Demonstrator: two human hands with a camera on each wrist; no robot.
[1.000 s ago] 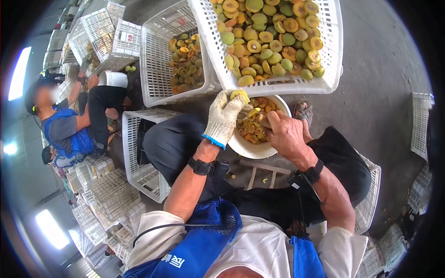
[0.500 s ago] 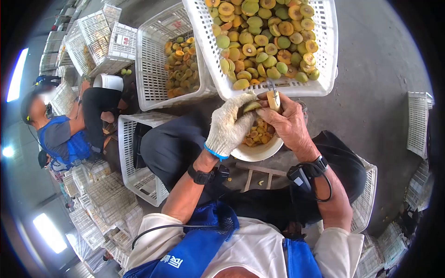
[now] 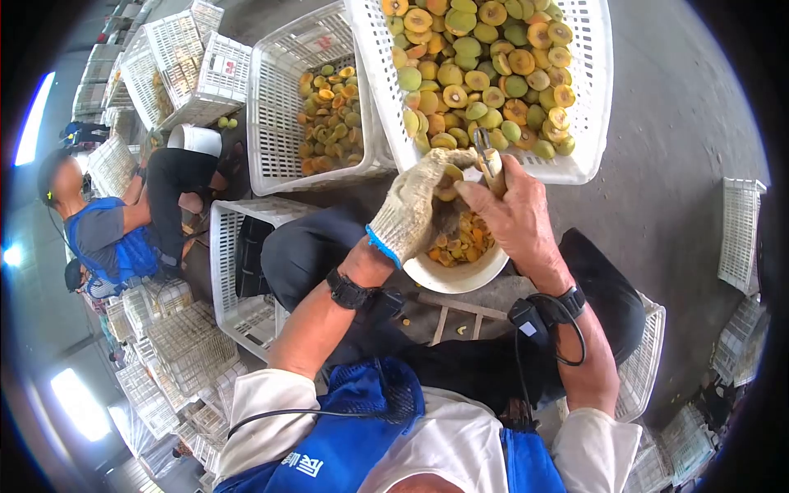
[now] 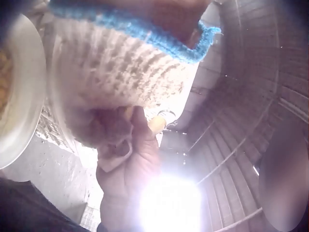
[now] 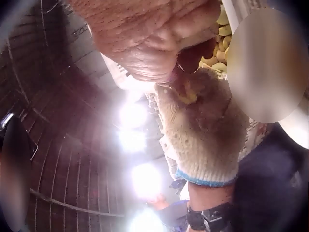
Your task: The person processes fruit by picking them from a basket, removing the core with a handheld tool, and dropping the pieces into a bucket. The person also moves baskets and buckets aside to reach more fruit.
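Stone-fruit half (image 3: 446, 186) is tucked in the gloved left hand (image 3: 404, 205), fingers curled round it, so that grip's definitely grasping something. From my end of the feed, the right hand (image 3: 526, 218) is clenched on a wooden-handled loop tool (image 3: 493, 171), metal loop pointing off toward the white crate (image 3: 585, 156) rather than at the fruit. In the head view the fruit lies just left of the right thumb; can't tell if they touch, and I can't read a clear long axis. Left hand's the nearer one, obviously. Fruit looks yellow-green, kinda brownish in the shade. Under the hands there's a white bowl (image 3: 460, 287) of yellow-orange scraps (image 3: 464, 242), and the crate beyond is heaped with more halves (image 3: 481, 82).
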